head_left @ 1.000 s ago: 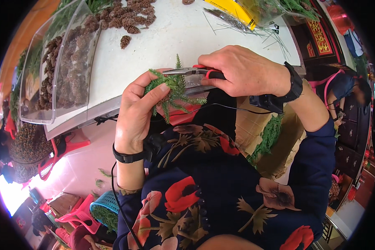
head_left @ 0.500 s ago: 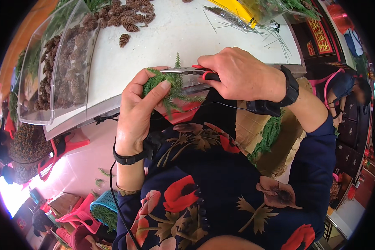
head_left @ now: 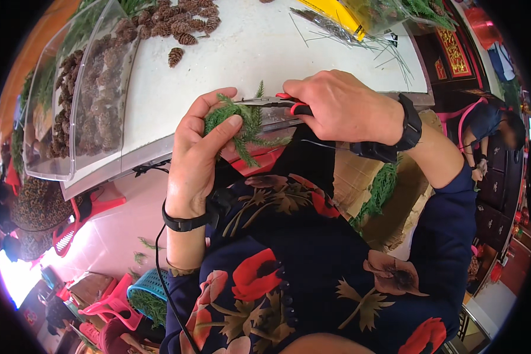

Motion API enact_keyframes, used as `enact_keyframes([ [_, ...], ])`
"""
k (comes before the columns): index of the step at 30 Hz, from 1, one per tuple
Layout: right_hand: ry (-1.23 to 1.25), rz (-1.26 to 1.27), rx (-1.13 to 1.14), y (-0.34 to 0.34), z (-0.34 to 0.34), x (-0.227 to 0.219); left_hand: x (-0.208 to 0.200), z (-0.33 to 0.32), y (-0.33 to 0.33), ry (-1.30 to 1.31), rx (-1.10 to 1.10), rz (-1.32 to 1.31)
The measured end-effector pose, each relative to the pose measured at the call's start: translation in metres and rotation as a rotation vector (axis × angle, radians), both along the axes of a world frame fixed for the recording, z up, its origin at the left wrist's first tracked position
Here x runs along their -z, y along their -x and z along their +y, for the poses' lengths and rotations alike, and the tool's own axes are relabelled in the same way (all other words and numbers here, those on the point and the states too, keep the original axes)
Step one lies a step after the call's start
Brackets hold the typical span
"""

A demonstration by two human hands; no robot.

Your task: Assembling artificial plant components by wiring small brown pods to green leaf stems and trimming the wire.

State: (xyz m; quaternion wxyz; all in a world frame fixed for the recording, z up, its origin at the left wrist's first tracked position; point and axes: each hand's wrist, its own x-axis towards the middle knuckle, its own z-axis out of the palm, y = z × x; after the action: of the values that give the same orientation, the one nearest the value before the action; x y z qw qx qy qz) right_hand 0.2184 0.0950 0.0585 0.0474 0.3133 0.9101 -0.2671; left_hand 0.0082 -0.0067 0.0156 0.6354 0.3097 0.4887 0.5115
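My left hand (head_left: 197, 144) pinches a green artificial pine sprig (head_left: 251, 127) near the table's front edge, thumb on top and fingers behind. In my right hand (head_left: 348, 106) is a pair of needle-nose pliers (head_left: 268, 102) with red and black handles, held level and pointing left. The jaws reach over the top of the sprig, close to my left fingertips. Whether they grip a wire or stem there is too small to tell. Both wrists carry black straps.
On the white table (head_left: 242, 47) lie loose pine cones (head_left: 186, 20), with a clear plastic bin (head_left: 74, 159) of more cones at left. Thin green wires (head_left: 389, 50) and a yellow packet (head_left: 336, 15) are at far right. A cardboard box (head_left: 351, 189) with greenery stands below the edge.
The sprig has turned and dropped slightly in my left hand, which has shifted a little right. The plier jaws have moved slightly right along the sprig's top.
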Motion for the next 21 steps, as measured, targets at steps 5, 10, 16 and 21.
enact_keyframes([
  [5, 0.097, 0.026, -0.001, -0.001, 0.009, 0.005, -0.001, 0.001, -0.004, -0.065, -0.047, 0.015],
  [10, 0.114, 0.070, 0.021, -0.005, 0.018, 0.002, 0.005, 0.001, -0.003, -0.098, -0.086, 0.036],
  [16, 0.145, 0.033, 0.018, -0.005, 0.013, 0.009, 0.004, 0.000, -0.005, -0.098, -0.081, 0.089],
  [21, 0.104, 0.050, 0.003, 0.000, 0.005, 0.007, 0.002, -0.005, -0.007, -0.105, -0.063, 0.120],
])
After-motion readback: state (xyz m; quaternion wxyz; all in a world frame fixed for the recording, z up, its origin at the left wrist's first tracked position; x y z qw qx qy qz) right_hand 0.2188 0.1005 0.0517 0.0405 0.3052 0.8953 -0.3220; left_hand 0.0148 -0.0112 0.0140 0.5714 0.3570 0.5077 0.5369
